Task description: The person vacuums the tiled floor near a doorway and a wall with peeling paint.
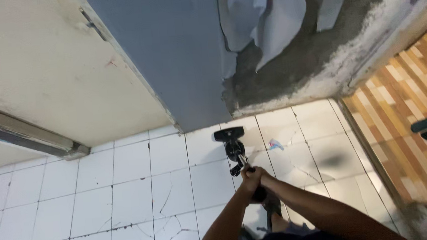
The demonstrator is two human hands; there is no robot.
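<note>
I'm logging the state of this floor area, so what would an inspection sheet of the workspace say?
Surface: white square floor tiles, several cracked.
Job's things: black upright stick vacuum cleaner, head on the tiles by the grey door.
Clutter: small scrap of white-and-blue litter.
Grips: left hand and right hand clasped together on the vacuum's handle.
Cables: black cord looped on the vacuum's body.
Surroundings: rough grey cement wall base, wood-pattern flooring, cream wall.
</note>
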